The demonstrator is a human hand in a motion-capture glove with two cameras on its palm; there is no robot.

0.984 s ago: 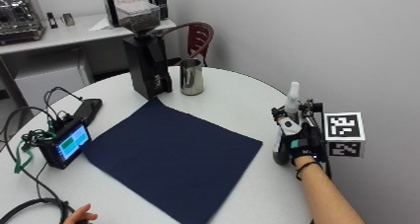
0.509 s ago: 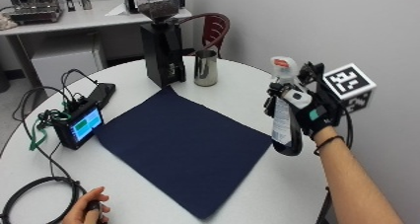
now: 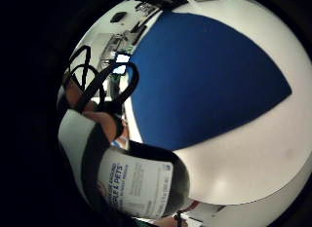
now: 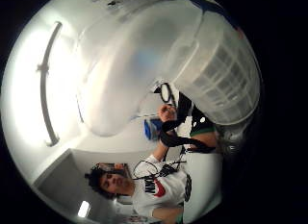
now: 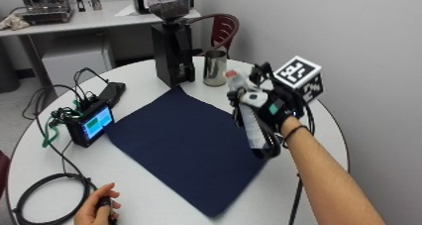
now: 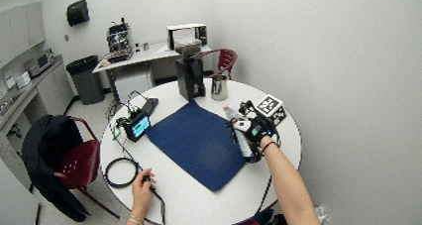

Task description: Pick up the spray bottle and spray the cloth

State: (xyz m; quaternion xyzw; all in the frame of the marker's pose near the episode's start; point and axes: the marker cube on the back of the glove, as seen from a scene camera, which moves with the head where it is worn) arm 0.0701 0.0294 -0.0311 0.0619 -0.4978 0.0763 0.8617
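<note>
Outside view: we hold the spray bottle (image 5: 249, 117) lifted over the cloth's near edge.

Our right hand (image 5: 269, 115) has its grip wrapped around the bottle's body, nozzle end tilted toward the dark blue cloth (image 5: 186, 144), which we judge sets up the spray. The cloth lies flat on the round white bench (image 5: 328, 132), a wide target. Beside it sit a small screen (image 5: 90, 126) with cables, a coffee grinder (image 5: 171, 39) and a metal cup (image 5: 215, 68). The bare hand (image 5: 97, 211) rests at the bench's edge. Behind, a counter stands along a plain wall.
</note>
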